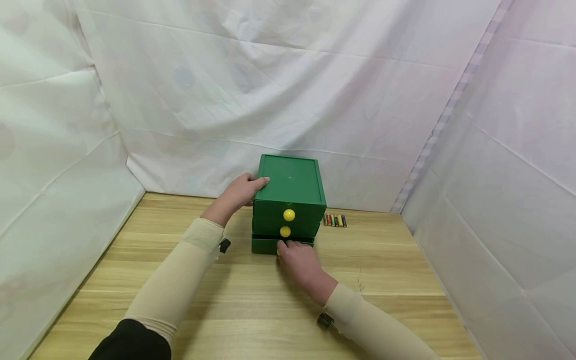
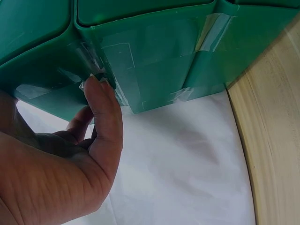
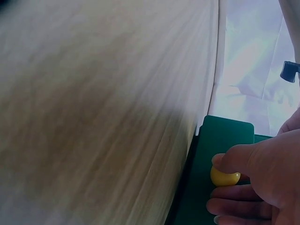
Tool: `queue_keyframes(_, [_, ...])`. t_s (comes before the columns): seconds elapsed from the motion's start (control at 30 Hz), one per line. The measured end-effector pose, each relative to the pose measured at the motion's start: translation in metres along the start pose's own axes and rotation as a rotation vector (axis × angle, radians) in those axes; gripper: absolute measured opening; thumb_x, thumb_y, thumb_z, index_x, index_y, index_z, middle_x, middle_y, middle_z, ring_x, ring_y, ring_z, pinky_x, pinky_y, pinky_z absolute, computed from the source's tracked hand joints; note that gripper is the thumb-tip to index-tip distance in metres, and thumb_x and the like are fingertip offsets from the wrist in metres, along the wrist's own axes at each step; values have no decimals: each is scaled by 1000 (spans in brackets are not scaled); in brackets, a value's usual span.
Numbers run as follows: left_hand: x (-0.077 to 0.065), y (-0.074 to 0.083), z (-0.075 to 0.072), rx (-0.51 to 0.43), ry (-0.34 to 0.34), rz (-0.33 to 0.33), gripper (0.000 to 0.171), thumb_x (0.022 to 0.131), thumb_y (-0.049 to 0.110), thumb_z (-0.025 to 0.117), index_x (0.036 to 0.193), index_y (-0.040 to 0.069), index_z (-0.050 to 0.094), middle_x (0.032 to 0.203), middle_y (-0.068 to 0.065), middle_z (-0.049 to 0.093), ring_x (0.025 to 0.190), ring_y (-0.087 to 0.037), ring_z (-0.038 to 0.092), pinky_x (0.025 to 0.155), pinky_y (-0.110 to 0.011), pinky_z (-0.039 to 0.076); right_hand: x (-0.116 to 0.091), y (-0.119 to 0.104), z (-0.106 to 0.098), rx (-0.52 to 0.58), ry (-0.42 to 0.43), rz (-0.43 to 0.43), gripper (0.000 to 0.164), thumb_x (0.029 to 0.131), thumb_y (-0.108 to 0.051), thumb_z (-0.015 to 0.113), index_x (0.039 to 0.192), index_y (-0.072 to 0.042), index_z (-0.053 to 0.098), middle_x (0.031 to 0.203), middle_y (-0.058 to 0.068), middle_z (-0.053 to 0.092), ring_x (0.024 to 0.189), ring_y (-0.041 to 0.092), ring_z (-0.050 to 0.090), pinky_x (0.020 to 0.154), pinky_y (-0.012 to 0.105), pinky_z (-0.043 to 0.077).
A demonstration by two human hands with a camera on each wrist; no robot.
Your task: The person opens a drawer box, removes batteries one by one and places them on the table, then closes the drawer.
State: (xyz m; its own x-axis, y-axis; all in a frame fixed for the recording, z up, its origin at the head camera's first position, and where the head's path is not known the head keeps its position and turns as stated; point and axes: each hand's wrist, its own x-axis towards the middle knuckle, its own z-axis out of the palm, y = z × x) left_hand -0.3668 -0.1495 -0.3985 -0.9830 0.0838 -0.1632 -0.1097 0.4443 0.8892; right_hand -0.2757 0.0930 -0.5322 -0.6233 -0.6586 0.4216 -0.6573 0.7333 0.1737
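A green drawer cabinet [image 1: 290, 177] stands on the table, with three drawers stacked one above another. The bottom drawer [image 1: 263, 246] sticks out a little at the front. My left hand [image 1: 238, 192] grips the cabinet's upper left edge, thumb on the top; in the left wrist view its bent fingers [image 2: 105, 112] press the taped side. At the bottom drawer's front, my right hand [image 1: 303, 265] pinches the round yellow knob [image 3: 225, 178] between thumb and fingers. Yellow knobs [image 1: 289, 215] also show on the two upper drawers. What lies inside the drawer cannot be seen.
Several small batteries [image 1: 335, 220] lie in a row on the wooden table [image 1: 252, 310], just right of the cabinet. White cloth [image 1: 270, 90] hangs behind it and along both sides.
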Motion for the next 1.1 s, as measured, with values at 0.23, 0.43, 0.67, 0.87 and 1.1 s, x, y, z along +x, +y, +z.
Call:
queue_keyframes(0.23, [0, 0, 0, 1, -1, 1, 76, 110, 66, 56, 153, 4, 49, 136, -16, 59, 117, -32, 63, 106, -54, 57, 2, 2, 3, -44, 19, -5, 21, 100, -19, 85, 94, -12, 66, 71, 0, 62, 55, 13, 59, 43, 31, 47])
queue_keyframes(0.43, [1, -1, 0, 12, 2, 0, 76, 110, 66, 55, 152, 3, 50, 136, -17, 60, 118, -32, 64, 104, -52, 58, 3, 4, 1, -54, 12, -6, 21, 102, -17, 84, 91, -12, 67, 69, 3, 64, 54, 14, 59, 42, 32, 46])
queue_keyframes(0.67, [1, 0, 1, 3, 3, 3, 78, 110, 65, 56, 156, 2, 47, 139, -17, 59, 121, -33, 64, 104, -52, 58, 3, 5, 1, -51, 1, -2, 19, 103, -16, 82, 93, -13, 67, 70, 4, 66, 56, 14, 61, 44, 33, 48])
queue_keyframes(0.87, [2, -1, 1, -3, 8, 4, 82, 110, 65, 56, 160, 1, 45, 144, -19, 58, 124, -34, 64, 105, -53, 58, 3, 6, 2, -37, -19, 11, 17, 104, -17, 81, 95, -13, 67, 70, 3, 66, 57, 14, 61, 46, 32, 49])
queue_keyframes(1.1, [4, -2, 2, -23, 7, -18, 88, 109, 67, 56, 167, 2, 38, 153, -20, 55, 129, -34, 62, 107, -53, 57, 4, 6, 3, 4, -18, 34, 17, 103, -14, 82, 94, -13, 68, 69, 2, 64, 57, 13, 60, 45, 32, 48])
